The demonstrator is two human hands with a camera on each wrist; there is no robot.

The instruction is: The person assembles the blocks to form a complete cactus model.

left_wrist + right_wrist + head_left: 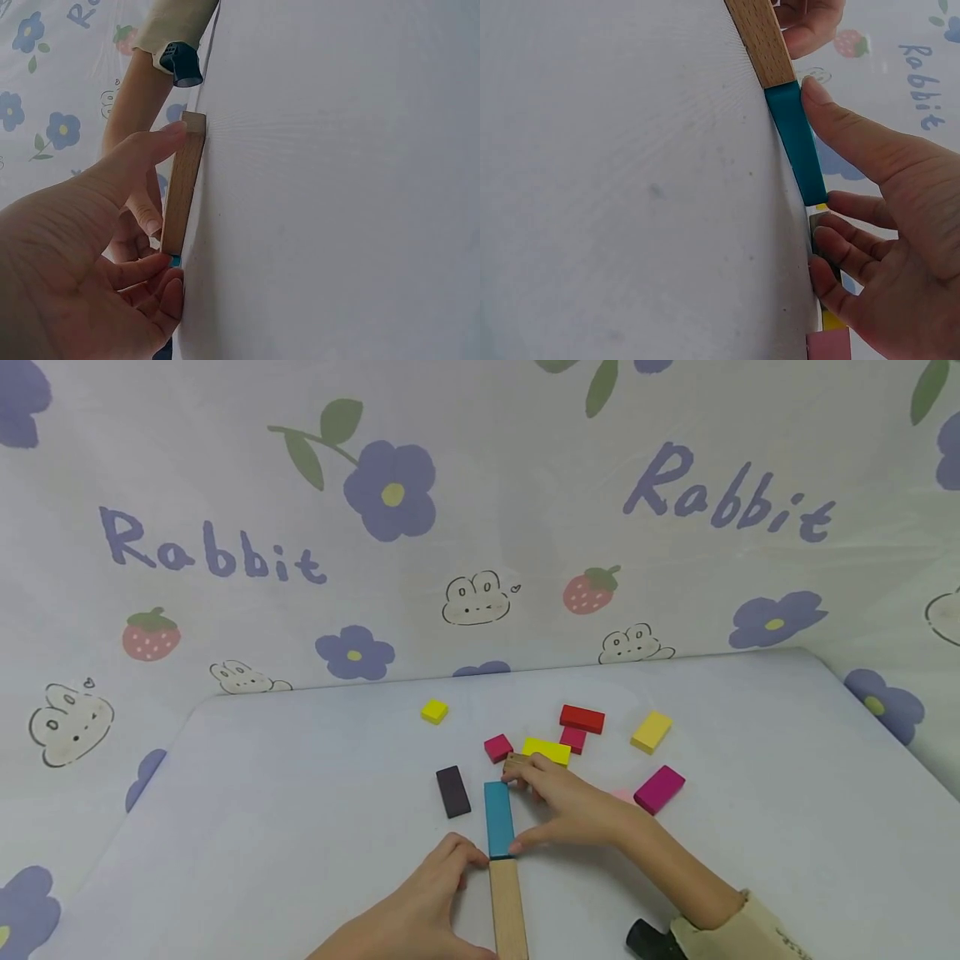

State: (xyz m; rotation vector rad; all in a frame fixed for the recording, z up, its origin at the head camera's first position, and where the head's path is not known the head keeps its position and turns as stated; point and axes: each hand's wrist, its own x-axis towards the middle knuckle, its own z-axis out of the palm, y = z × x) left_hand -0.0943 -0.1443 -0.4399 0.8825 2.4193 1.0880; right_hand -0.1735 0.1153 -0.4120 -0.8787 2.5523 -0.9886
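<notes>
A long plain wooden block [508, 906] lies end to end with a blue block [498, 818], forming one straight line on the white table. My left hand [420, 902] holds the wooden block lengthwise, thumb on its near end and fingers by the joint; the left wrist view shows the thumb against the end of the wooden block [184, 191]. My right hand [577, 810] spans the blue block, thumb beside the joint and index finger at the far end. In the right wrist view, the blue block [799, 142] meets the wood, while the other fingers curl loosely.
Beyond the right fingers lie a small brown block [514, 762], a yellow block [547, 750] and a red block [582, 718]. A dark block [453, 792] sits left of the blue one. At right are a magenta block [660, 789] and a pale yellow block [651, 732].
</notes>
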